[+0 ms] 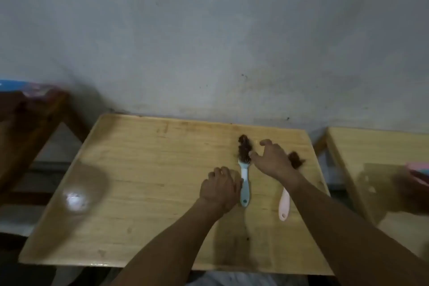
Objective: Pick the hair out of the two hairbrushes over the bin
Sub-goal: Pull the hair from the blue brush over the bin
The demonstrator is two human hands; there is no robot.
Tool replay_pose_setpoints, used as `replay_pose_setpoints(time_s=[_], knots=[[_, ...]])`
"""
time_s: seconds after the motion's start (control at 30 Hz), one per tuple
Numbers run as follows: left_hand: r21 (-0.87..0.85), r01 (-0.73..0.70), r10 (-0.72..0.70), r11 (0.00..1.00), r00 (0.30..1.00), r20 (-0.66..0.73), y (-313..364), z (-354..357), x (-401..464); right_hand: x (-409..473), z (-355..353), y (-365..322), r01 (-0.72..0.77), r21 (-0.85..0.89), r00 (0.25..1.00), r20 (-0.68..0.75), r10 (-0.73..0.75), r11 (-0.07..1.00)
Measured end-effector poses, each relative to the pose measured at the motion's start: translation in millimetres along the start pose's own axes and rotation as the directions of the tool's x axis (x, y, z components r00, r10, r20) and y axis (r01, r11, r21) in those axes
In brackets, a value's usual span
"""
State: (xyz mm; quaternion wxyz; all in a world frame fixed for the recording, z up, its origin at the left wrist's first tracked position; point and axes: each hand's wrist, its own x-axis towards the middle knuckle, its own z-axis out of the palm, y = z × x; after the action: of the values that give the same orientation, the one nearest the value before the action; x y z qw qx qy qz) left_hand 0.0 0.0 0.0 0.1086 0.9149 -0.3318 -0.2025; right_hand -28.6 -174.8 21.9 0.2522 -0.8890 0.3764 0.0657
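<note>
Two hairbrushes lie on a light wooden table (144,169). The blue-handled brush (245,183) points away from me, its head clogged with dark brown hair (243,146). To its right lies the pink-handled brush (284,204), its hair-filled head (296,159) partly hidden behind my right wrist. My left hand (220,189) rests curled against the blue handle's left side; whether it grips the handle is unclear. My right hand (271,158) hovers between the two brush heads with fingers spread, fingertips near the blue brush's bristles. No bin is visible.
A grey wall rises right behind the table. A second wooden table (371,158) stands at the right with a pink-and-blue object (417,169) on it. Dark wooden furniture (30,127) stands at the left. A bright glare spot (74,199) shows on the table's left part.
</note>
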Motion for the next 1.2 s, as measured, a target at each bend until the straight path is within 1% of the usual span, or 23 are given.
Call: replay_pose_setpoints(time_s=[0.03,0.13,0.2,0.27,0.4,0.5,0.57,0.67,0.73,0.8,0.87,0.9,0.97,1.07,1.13,1.2], knots=[[-0.007,0.0,0.0,1.0,1.0,-0.011,2.1,4.7,7.2,8.3,5.8,0.2,-0.002,0.007,1.0,-0.009,0.003,1.0],[-0.024,-0.002,0.001,1.0,0.998,-0.066,8.3,15.6,24.3,26.2,14.5,-7.0,-0.029,0.02,0.999,0.023,0.028,0.999],[-0.08,0.009,-0.012,0.997,0.999,-0.032,12.0,28.7,34.6,38.6,25.5,-8.7,-0.037,-0.005,0.999,0.019,0.037,0.999],[-0.122,0.021,-0.022,0.992,1.0,-0.006,10.3,41.0,45.2,50.4,34.4,-6.7,-0.049,-0.044,0.999,0.005,0.049,0.998],[-0.167,-0.039,0.028,0.985,0.997,-0.068,-3.6,49.2,63.8,72.4,50.1,-2.1,-0.049,-0.071,0.997,-0.067,0.045,0.996],[-0.198,-0.102,0.082,0.975,0.991,-0.105,-16.1,50.3,73.4,83.2,58.0,-3.3,-0.029,0.023,0.996,-0.084,0.031,0.999],[-0.225,-0.144,0.124,0.964,0.987,-0.099,-20.3,50.2,75.4,83.5,63.5,-5.9,-0.011,0.106,0.994,-0.103,0.022,0.994],[-0.392,-0.161,0.139,0.906,0.987,-0.083,-29.1,51.7,71.0,70.9,68.9,-16.8,0.022,0.154,0.99,-0.143,0.001,0.988],[-0.53,-0.134,0.106,0.837,0.991,-0.083,-39.5,50.4,61.6,57.5,69.6,-28.4,0.048,0.23,0.985,-0.17,-0.008,0.972],[-0.643,-0.065,0.058,0.763,0.998,-0.032,-52.1,48.3,44.7,38.0,70.6,-42.3,0.071,0.311,0.985,-0.171,-0.018,0.948],[-0.688,-0.004,0.036,0.726,0.999,0.032,-63.8,43.7,20.2,13.0,72.2,-58.1,0.101,0.363,0.986,-0.163,-0.043,0.926],[-0.7,0.01,0.025,0.714,0.999,0.04,-69.7,41.0,7.0,-0.9,73.7,-66.6,0.122,0.379,0.986,-0.153,-0.068,0.917],[-0.737,0.026,-0.025,0.675,1.0,0.012,-81.9,38.0,-19.0,-27.3,78.4,-83.3,0.178,0.373,0.98,-0.146,-0.132,0.91],[-0.807,0.042,-0.14,0.589,0.989,-0.051,-102.6,39.1,-57.1,-68.5,89.4,-105.7,0.277,0.302,0.957,-0.17,-0.234,0.912],[-0.834,0.04,-0.218,0.55,0.971,-0.098,-118.7,43.5,-82.2,-94.5,99.8,-118.5,0.322,0.257,0.941,-0.187,-0.28,0.911],[-0.839,0.024,-0.305,0.544,0.937,-0.171,-135.5,49.5,-105.3,-119.2,110.3,-129.3,0.38,0.219,0.917,-0.216,-0.335,0.899]])
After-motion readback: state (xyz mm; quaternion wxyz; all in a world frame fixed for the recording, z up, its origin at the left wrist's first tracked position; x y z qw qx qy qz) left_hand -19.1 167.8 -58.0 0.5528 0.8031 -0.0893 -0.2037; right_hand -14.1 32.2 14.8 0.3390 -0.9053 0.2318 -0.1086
